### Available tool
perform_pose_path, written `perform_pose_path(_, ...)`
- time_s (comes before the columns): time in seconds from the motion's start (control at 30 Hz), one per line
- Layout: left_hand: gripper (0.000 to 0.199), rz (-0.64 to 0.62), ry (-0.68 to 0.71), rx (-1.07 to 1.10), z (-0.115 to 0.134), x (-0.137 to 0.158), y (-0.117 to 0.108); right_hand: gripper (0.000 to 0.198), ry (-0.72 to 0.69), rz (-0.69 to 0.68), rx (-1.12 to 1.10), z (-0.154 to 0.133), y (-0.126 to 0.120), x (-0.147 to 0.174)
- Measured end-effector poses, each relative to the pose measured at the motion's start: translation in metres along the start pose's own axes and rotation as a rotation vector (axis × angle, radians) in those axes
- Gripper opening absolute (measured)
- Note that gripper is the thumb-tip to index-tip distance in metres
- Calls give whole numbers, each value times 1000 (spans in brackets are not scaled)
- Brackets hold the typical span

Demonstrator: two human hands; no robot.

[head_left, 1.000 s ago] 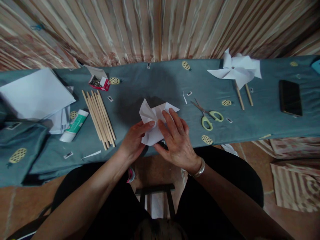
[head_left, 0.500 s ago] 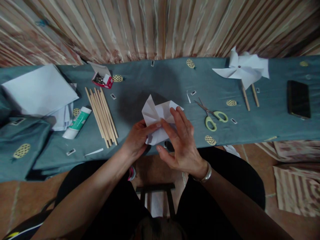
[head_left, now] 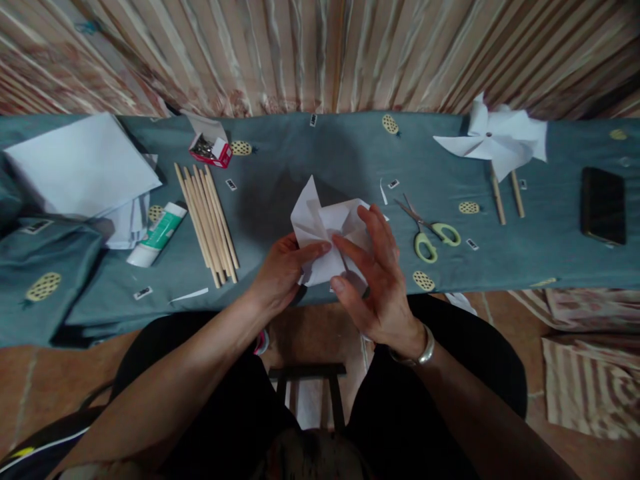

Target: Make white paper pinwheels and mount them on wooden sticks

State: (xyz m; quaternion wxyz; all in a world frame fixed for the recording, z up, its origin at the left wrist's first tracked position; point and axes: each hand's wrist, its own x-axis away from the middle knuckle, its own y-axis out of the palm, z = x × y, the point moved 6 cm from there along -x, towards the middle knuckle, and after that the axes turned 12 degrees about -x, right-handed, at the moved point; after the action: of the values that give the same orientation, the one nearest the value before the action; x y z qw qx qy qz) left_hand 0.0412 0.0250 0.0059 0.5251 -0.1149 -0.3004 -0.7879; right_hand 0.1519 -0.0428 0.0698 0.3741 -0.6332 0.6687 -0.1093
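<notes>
A folded white paper pinwheel (head_left: 323,263) is held over the front edge of the table, its corners folded in towards the middle. My left hand (head_left: 280,273) grips its left side, thumb on top and the other fingers mostly hidden beneath. With its index fingertip, my right hand (head_left: 383,280) touches the pinwheel near the centre. The right thumb is held apart, lower down, and the remaining fingers stretch over the paper's right side. Green-handled scissors (head_left: 425,230) lie with blades apart to the right of my hands.
Left of my hands are wooden sticks (head_left: 207,223), a glue tube (head_left: 157,233), an open red box (head_left: 213,150) of small metal pieces and white paper sheets (head_left: 83,167). At right lie finished-looking pinwheels (head_left: 500,137) on sticks and a dark phone (head_left: 603,205). Paper slivers (head_left: 189,295) are scattered about.
The pinwheel's folds have shifted, and the lower right flap shows more. My right thumb has come closer to the paper. The whole view has moved slightly.
</notes>
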Motion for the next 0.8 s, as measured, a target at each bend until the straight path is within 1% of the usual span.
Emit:
perform_pose_path(0.1, 20, 10, 24, -16, 4, -1, -2, 48, 59, 99, -21, 8, -14, -5)
perform_pose_path(0.17, 20, 17, 42, -24, 7, -3, -4, 52, 130, 203, -68, 20, -25, -6)
perform_pose_path(0.23, 21, 28, 54, -26, 11, -4, -7, 52, 216, 311, -165, 36, -33, -6)
perform_pose_path(0.27, 21, 31, 57, -22, 13, -5, -8, 48, 267, 353, -230, 45, -36, -5)
perform_pose_path(0.3, 21, 30, 58, -18, 15, -5, -9, 42, 331, 366, -301, 53, -36, -4)
perform_pose_path(0.37, 22, 12, 48, -8, 18, -5, -9, 33, 483, 330, -490, 66, -29, -3)
perform_pose_path(0.4, 22, -1, 39, -5, 18, -5, -8, 32, 566, 292, -612, 70, -22, -3)
perform_pose_path(0.47, 22, -22, 17, -7, 17, -5, -6, 34, 724, 224, -873, 71, -7, -3)
perform_pose_path(0.53, 22, -33, 7, -15, 14, -4, -3, 33, 843, 192, -1076, 67, 5, -5)
perform_pose_path(0.63, 24, -40, 25, -26, 10, -4, -1, 28, 921, 186, -1211, 60, 15, -10)
perform_pose_path(0.8, 25, -19, 55, -51, 7, -6, -1, 16, 928, 221, -1230, 58, 22, -13)
